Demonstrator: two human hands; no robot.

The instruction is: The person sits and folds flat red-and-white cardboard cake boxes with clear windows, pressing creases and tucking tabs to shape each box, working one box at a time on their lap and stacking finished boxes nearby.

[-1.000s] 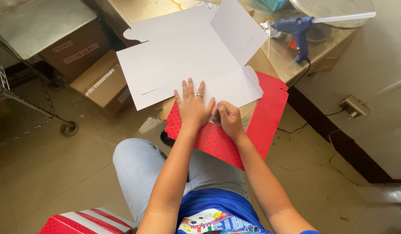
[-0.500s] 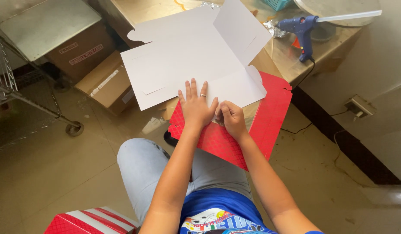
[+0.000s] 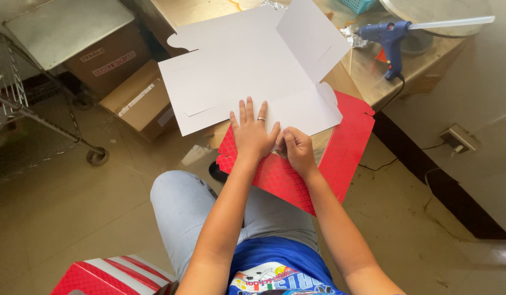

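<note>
A large flat cardboard box blank (image 3: 247,71), white inside and red-patterned outside, lies half on the table edge and half over my lap. One white flap (image 3: 313,38) stands folded up at the far right. My left hand (image 3: 253,134) lies flat, fingers spread, pressing on the white sheet where it meets the red flap (image 3: 280,180). A ring is on one finger. My right hand (image 3: 296,147) is beside it with fingers curled, pinching the fold edge of the cardboard.
A blue glue gun (image 3: 389,38) with a white stick lies on the table (image 3: 368,71) at the far right, its cord hanging down. Brown cartons (image 3: 138,101) sit on the floor left, beside a wire cart (image 3: 23,109). A red-and-white box (image 3: 111,276) is at the bottom left.
Both hands stay on the fold in the same pose. The view has drifted slightly, so everything sits a little further right.
</note>
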